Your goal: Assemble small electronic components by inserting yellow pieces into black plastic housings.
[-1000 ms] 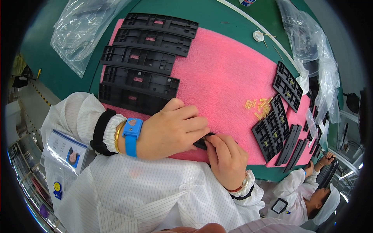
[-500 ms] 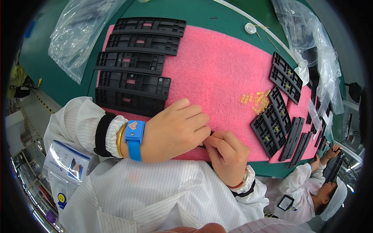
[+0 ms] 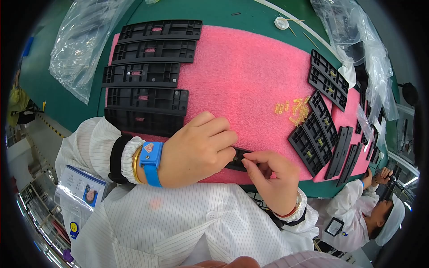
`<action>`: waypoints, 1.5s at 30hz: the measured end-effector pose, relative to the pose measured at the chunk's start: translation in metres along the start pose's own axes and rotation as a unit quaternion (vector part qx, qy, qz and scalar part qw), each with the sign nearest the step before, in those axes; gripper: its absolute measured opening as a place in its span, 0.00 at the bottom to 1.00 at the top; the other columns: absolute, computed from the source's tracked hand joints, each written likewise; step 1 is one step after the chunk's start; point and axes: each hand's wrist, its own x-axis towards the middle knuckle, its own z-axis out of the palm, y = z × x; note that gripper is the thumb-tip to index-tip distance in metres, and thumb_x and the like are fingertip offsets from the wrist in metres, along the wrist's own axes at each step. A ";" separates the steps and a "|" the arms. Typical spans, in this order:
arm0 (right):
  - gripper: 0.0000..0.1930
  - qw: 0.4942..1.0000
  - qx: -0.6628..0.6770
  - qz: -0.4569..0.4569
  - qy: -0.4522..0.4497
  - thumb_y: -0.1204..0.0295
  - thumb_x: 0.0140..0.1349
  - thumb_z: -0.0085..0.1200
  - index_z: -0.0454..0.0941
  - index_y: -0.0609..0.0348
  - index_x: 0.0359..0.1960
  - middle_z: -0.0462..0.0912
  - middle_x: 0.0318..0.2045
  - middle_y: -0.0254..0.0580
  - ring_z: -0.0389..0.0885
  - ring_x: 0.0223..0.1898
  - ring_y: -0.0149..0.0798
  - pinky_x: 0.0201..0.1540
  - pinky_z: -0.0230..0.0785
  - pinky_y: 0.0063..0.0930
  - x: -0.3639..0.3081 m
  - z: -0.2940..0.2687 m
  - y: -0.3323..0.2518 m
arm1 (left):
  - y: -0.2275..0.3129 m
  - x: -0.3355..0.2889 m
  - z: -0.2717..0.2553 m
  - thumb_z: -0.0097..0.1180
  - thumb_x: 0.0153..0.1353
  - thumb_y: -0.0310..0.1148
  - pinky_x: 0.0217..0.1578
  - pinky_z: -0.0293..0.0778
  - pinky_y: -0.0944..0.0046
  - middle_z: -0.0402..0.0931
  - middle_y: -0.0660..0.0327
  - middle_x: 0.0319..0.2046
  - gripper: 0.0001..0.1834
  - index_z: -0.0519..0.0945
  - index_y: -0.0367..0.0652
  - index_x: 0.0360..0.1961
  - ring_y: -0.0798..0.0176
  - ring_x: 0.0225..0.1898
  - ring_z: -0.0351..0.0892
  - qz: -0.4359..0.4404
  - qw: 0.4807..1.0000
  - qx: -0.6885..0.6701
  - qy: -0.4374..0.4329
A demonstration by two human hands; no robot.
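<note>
My left hand (image 3: 201, 149), with a blue strap on its wrist, is curled over a black plastic panel (image 3: 235, 163) low on the pink foam mat. Most of that panel is hidden beneath the hand; a short recessed stretch shows between my hands. At the panel's right end, the thumb and forefinger of my right hand (image 3: 275, 176) are brought together; anything between them is too small to make out. Several similar black panels (image 3: 154, 51) lie stacked in a column at the left. A loose group of small clear-yellow pieces (image 3: 300, 109) rests on the mat, right of centre.
More black panels (image 3: 315, 142) with yellowish pieces in them lie at the right of the pink mat (image 3: 241, 76). Clear plastic bags (image 3: 85, 49) sit at both far sides. A small white cup (image 3: 281, 23) and thin sticks are at the back. A co-worker (image 3: 353, 210) works at lower right.
My right hand has shifted right, away from my left fingers, so part of the black panel now shows between them. The whole view has shifted slightly.
</note>
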 end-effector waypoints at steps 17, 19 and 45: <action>0.06 0.913 0.237 0.290 -0.164 0.78 0.70 0.61 0.79 0.67 0.34 0.89 0.28 0.43 0.89 0.27 0.30 0.27 0.79 0.20 0.026 -0.009 -0.005 | -0.002 -0.002 0.000 0.63 0.51 0.31 0.47 0.73 0.57 0.79 0.56 0.42 0.10 0.83 0.38 0.35 0.54 0.45 0.79 0.012 1.000 -0.028 -0.003; 0.06 0.913 0.235 0.290 -0.164 0.78 0.70 0.61 0.79 0.67 0.35 0.89 0.28 0.44 0.89 0.27 0.31 0.27 0.80 0.21 0.026 -0.009 -0.005 | -0.003 -0.002 0.000 0.63 0.51 0.30 0.47 0.73 0.56 0.79 0.56 0.42 0.10 0.83 0.38 0.35 0.53 0.45 0.80 0.013 0.999 -0.037 0.001; 0.04 0.909 0.281 0.279 -0.126 0.82 0.65 0.59 0.78 0.69 0.31 0.88 0.26 0.45 0.89 0.28 0.32 0.29 0.82 0.24 0.026 -0.001 -0.002 | -0.005 0.005 0.010 0.69 0.44 0.28 0.44 0.75 0.54 0.80 0.56 0.41 0.13 0.85 0.39 0.34 0.51 0.42 0.81 0.017 0.996 -0.081 0.036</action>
